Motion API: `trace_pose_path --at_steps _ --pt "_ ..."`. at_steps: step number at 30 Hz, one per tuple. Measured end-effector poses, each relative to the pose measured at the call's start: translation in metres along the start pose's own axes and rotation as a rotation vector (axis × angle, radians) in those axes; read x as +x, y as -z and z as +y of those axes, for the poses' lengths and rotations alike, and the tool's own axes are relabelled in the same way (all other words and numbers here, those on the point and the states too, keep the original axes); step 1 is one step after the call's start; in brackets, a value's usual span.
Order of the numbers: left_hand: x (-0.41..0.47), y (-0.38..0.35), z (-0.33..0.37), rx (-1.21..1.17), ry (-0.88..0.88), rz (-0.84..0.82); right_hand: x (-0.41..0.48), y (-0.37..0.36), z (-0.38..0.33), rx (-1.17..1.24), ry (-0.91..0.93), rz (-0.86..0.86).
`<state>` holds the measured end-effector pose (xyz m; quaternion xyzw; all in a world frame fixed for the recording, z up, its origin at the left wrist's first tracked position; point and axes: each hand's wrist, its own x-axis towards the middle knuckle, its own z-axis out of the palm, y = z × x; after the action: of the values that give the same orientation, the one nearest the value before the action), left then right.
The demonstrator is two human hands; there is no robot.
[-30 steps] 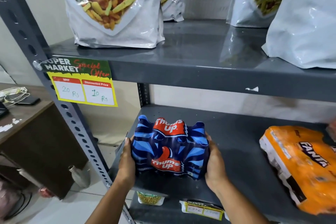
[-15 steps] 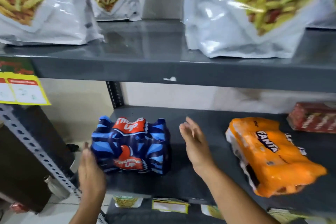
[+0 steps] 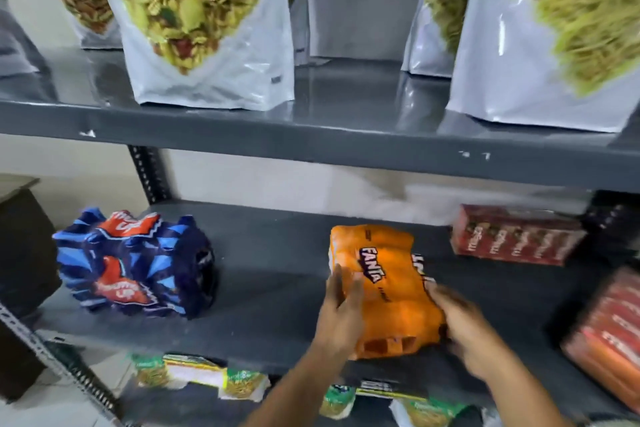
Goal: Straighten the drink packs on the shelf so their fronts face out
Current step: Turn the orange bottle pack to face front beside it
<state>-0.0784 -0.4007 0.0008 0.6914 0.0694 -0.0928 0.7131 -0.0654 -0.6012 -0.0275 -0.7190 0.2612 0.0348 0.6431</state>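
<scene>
Motion blur smeared the right hand (image 3: 462, 329); its grip was indeterminate. The red pack (image 3: 609, 333) was cut off by the right edge. Snack bags (image 3: 561, 35) were cropped at top.

Grey metal shelf (image 3: 277, 288) carries, left of the orange Fanta pack (image 3: 384, 284), a blue Thums Up pack (image 3: 135, 263); right of it, two red packs (image 3: 516, 236) (image 3: 609, 333).

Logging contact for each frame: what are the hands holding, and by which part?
The orange Fanta pack, by its two long sides: left hand flat against the left side, right hand on the right side near the front end. The pack rests on the shelf.
</scene>
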Motion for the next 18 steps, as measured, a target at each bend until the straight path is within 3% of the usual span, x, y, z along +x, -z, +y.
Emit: trace_pose_path --at_steps 4,10,13,18 --pt "0.006 -0.009 -0.007 0.128 -0.056 0.083 -0.002 -0.014 0.017 0.155 -0.067 0.012" --pt "0.016 0.005 -0.012 -0.02 0.001 0.08 -0.034 -0.023 -0.022 -0.003 0.162 0.157" --pt "0.016 0.017 -0.023 -0.012 -0.083 0.113 -0.052 -0.037 -0.046 -0.211 0.306 0.15" --pt "0.014 0.039 -0.034 -0.06 -0.162 0.126 -0.074 -0.093 -0.065 -0.79 0.583 0.245"
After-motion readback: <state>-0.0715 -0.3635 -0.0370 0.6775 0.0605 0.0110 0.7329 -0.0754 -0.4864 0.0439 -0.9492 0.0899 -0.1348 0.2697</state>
